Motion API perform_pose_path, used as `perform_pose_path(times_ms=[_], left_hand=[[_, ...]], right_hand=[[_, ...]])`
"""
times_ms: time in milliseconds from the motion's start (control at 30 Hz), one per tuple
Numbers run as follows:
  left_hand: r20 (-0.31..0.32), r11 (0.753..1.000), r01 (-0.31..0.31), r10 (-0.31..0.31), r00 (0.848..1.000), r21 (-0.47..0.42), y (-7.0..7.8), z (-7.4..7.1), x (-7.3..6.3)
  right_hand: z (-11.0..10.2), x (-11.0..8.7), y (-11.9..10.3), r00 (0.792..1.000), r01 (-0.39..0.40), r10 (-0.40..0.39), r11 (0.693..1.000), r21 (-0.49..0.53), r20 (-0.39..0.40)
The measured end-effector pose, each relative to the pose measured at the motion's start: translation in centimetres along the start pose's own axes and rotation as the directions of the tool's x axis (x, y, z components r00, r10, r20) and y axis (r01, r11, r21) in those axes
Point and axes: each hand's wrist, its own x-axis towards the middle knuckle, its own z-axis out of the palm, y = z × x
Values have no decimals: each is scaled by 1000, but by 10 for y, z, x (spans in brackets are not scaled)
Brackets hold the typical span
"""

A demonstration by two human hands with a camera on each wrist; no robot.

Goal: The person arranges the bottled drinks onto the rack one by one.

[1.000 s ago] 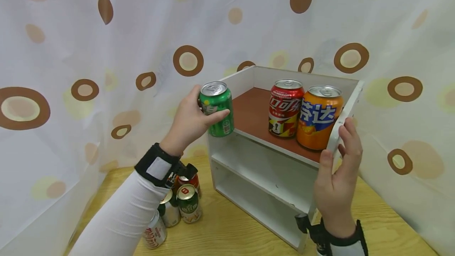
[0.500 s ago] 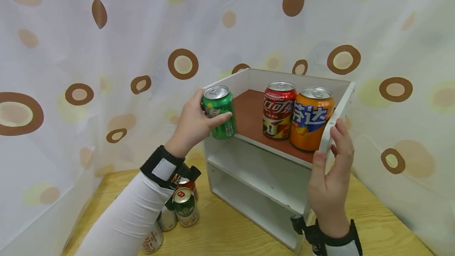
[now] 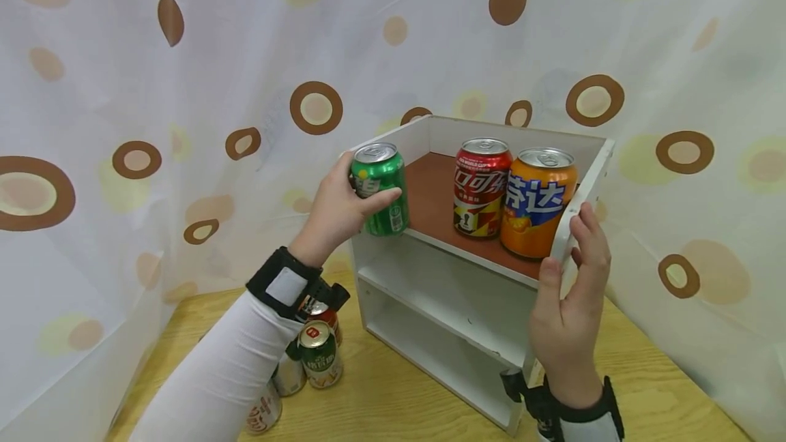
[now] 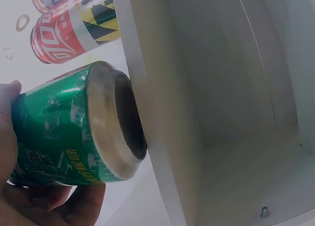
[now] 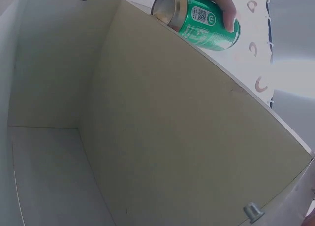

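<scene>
My left hand [image 3: 338, 207] grips a green soda can [image 3: 385, 204] upright at the front left edge of the top level of a white shelf unit [image 3: 442, 292]. In the left wrist view the base of the green can [image 4: 64, 130] overlaps the board's front edge; whether they touch is unclear. My right hand [image 3: 571, 319] rests against the right side panel of the unit with its fingers mostly straight and its thumb at the front edge. On the brown top surface [image 3: 430, 179] stand a red cola can [image 3: 481, 189] and an orange soda can [image 3: 534, 207], side by side.
Several more cans stand on the wooden table [image 3: 381, 401] at the unit's left, including a green-and-white can [image 3: 319, 353] and a white can [image 3: 265, 411], partly behind my left forearm. Two lower compartments sit below the top level. A dotted curtain [image 3: 245, 53] hangs behind.
Over the last second my left hand has brought the green can slightly right, closer over the top level's front left edge. The view has shifted a little. My right hand stays at the side panel.
</scene>
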Motion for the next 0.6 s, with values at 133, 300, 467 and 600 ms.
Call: perform_pose_path(times_ms=[133,300,467,600], left_hand=[[9,1000,20,-20,1000,-15,-1,3,2],[30,998,48,-47,998,-48,-2,6,4],[35,997,52,-49,998,-63,-2,9,6],[35,997,48,-45,998,-65,-1,12,9]], right_hand=[[0,0,0,1000,-2,2,1000,2,-2],[0,0,0,1000,0,0,1000,4,-6],[0,1,0,1000,3,-3,1000,6,-10],[0,1,-1,1000,0,0,1000,10,-13]])
